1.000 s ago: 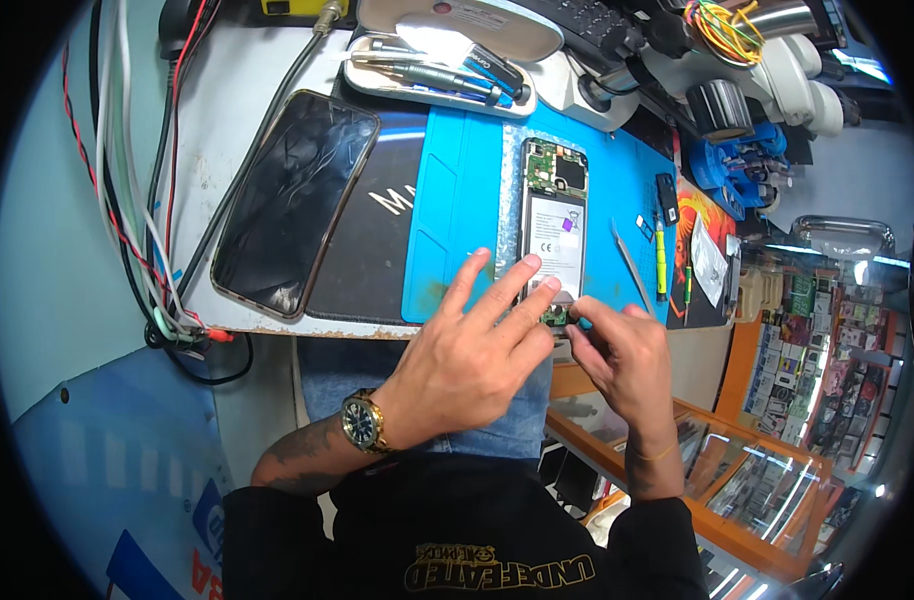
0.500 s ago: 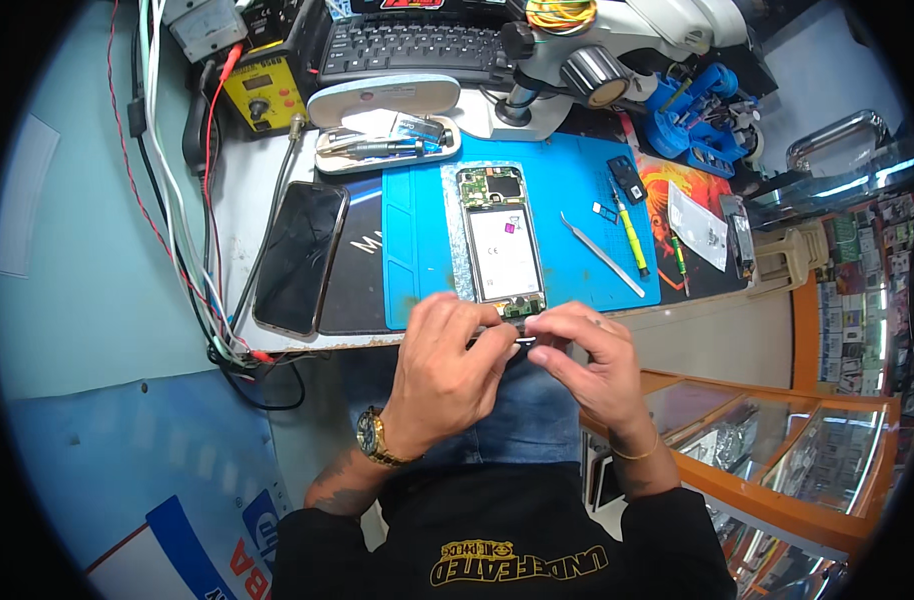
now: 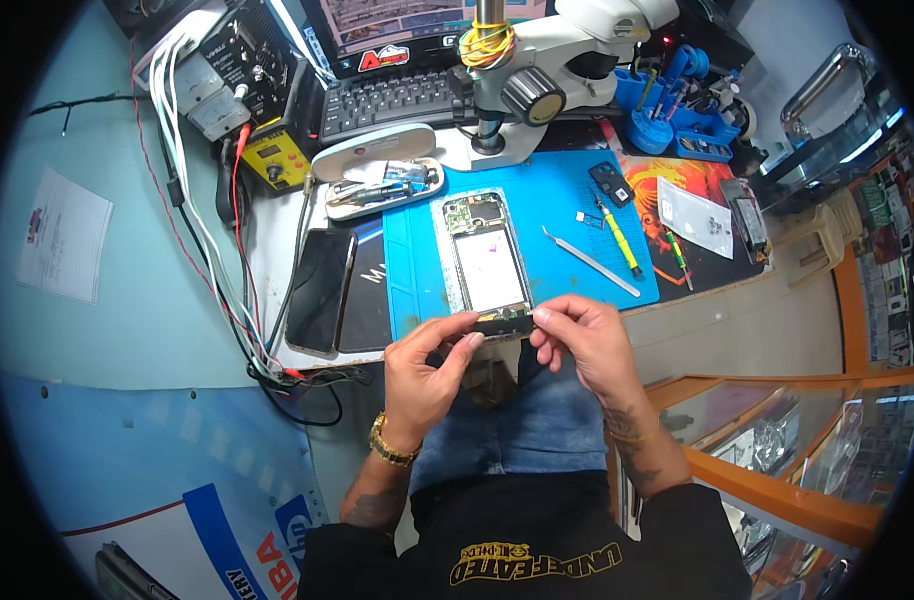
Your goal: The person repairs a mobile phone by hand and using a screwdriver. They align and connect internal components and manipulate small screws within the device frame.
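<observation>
An opened smartphone [image 3: 492, 270] lies on the blue mat, its white battery and green circuit board bare. Across its lower end sits a dark strip-shaped piece [image 3: 504, 326], likely a plastic cover. My left hand [image 3: 427, 370] pinches the left end of this piece between thumb and fingers. At the other end, my right hand [image 3: 587, 345] has thumb and forefinger pressed together at the piece's corner, the other fingers curled. Whether the piece is fully seated on the phone I cannot tell.
Right of the phone lie tweezers [image 3: 592, 262], a yellow screwdriver [image 3: 619, 240] and a black phone part [image 3: 611, 184]. Another phone [image 3: 321, 290] lies left of the mat [image 3: 402, 260]. Behind stand an open tool case [image 3: 385, 190], a keyboard [image 3: 392, 108] and a microscope [image 3: 532, 95].
My hands have moved apart and now hold the dark piece across the phone's lower end. Before, they were close together at the mat's front edge. The view has shifted, showing more of the back.
</observation>
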Demonstrator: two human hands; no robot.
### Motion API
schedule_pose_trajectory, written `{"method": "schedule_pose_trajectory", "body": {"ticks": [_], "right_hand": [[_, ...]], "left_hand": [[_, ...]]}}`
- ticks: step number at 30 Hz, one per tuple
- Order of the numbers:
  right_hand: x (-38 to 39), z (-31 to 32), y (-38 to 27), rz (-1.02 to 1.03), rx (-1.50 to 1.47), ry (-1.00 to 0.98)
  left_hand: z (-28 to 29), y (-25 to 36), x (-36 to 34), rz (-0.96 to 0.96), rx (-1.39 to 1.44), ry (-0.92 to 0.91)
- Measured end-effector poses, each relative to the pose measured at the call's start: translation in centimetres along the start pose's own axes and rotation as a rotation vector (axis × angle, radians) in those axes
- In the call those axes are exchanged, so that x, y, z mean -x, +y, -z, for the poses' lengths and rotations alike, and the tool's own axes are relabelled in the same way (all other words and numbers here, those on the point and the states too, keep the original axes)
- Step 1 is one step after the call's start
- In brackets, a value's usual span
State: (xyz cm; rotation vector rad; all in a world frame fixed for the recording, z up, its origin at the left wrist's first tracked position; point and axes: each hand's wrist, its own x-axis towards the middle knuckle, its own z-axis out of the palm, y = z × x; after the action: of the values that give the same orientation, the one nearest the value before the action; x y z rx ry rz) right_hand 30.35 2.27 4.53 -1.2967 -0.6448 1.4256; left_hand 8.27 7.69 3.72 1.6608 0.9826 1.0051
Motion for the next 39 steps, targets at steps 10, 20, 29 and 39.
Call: {"method": "schedule_pose_trajectory", "body": {"ticks": [10, 20, 29, 39], "right_hand": [[-1.3, -0.3, 0.6, 0.179, 0.273, 0.119], [-1.7, -0.5, 0.6, 0.295, 0.499, 0.126], [-1.8, -0.3, 0.7, 0.306, 0.544, 0.130], [-0.8, -0.9, 0.8, 0.649, 0.862, 0.142]], "left_hand": [[-1.1, 0.0, -0.6, -0.086, -0.289, 0.059], [-1.2, -0.3, -0.2, -0.184, -0.447, 0.091], [-1.0, -0.2, -0.6, -0.228, -0.476, 0.058], [-1.1, -1.6, 0.1, -0.408, -0.567, 0.108]]}}
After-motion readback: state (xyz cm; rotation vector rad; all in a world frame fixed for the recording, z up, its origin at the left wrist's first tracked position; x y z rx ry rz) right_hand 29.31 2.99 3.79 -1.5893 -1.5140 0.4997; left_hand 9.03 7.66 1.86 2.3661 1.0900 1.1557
